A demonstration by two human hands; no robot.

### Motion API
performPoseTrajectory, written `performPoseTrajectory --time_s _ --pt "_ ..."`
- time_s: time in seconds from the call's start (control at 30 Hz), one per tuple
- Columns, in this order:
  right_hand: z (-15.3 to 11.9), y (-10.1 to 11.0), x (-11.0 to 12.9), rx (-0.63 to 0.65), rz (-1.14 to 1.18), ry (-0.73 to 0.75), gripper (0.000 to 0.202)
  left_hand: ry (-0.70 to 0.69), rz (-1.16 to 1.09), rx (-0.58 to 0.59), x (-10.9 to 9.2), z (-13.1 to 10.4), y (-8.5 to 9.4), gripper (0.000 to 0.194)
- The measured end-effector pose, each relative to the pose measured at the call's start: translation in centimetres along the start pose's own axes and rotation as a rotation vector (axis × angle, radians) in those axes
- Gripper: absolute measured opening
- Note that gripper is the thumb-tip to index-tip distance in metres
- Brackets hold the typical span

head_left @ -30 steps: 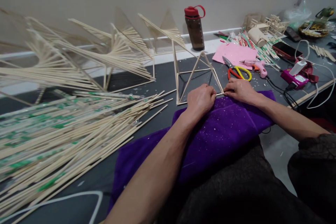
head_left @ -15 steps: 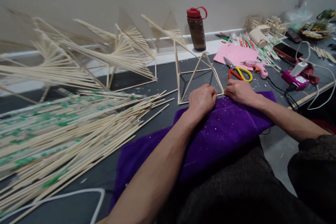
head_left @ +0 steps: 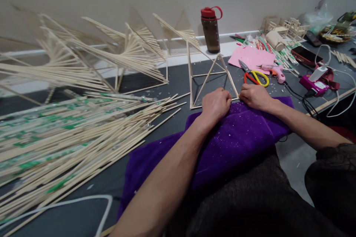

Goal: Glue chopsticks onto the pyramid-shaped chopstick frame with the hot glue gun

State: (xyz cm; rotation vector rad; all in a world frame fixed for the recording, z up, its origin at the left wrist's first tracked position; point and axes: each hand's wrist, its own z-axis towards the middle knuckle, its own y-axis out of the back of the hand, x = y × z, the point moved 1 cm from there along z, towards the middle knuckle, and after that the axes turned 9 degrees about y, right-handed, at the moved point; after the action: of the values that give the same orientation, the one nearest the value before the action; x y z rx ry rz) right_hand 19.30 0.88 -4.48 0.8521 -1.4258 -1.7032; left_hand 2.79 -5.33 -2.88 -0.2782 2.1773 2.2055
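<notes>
A small frame of thin wooden sticks [head_left: 191, 77] stands at the middle of the dark table, with a triangular side and a square base. My left hand [head_left: 216, 103] is closed at the frame's near edge, fingers curled around the front base stick. Just to its right, my right hand [head_left: 254, 96] pinches the frame's near right corner, where a slanted stick meets the base. Both hands rest over a purple cloth [head_left: 236, 137] spread along the table edge and lap. The fingertips are partly hidden behind the knuckles.
Loose sticks [head_left: 111, 137] and larger stick structures [head_left: 125, 57] fill the left. Behind the frame stands a bottle [head_left: 210, 31]. Scissors [head_left: 258, 77], a pink glue gun [head_left: 279, 73], pink paper [head_left: 251, 57] and a purple power adapter [head_left: 314, 84] lie right. A white cable [head_left: 83, 199] lies near left.
The whole view has shifted slightly. Both hands keep the same hold on the frame, with no clear movement of their own.
</notes>
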Motion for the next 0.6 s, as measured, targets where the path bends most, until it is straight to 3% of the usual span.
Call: performPoseTrajectory --time_s 0.6 --pt "0.47 0.04 0.04 0.037 -0.044 0.042 0.03 -0.005 -0.012 -0.01 -0.12 0.18 -0.27 0.03"
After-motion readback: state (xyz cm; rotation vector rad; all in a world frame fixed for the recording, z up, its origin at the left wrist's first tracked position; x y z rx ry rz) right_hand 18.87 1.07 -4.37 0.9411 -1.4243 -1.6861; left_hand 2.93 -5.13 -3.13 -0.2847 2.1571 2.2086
